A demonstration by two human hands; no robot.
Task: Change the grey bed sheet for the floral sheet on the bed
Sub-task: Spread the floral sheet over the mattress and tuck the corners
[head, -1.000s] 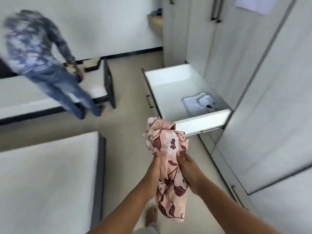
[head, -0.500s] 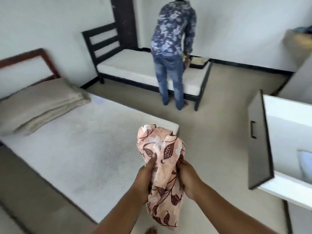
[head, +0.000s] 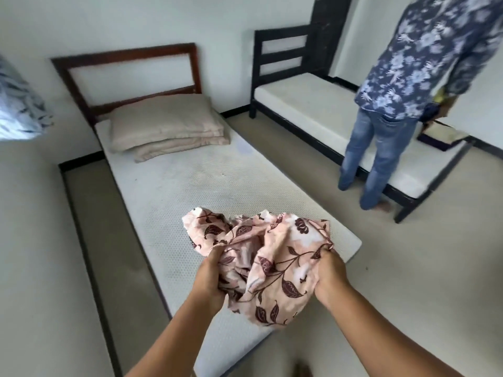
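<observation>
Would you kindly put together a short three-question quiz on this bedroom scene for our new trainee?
1. True or false: the left hand and the right hand both grip the floral sheet.
2. What lies at the head end of the near mattress? A) a laptop B) a beige pillow C) a spread grey sheet
3. Fill the gap: the other person stands beside the ____-framed far bed.
Key: 1 true; 2 B; 3 black.
</observation>
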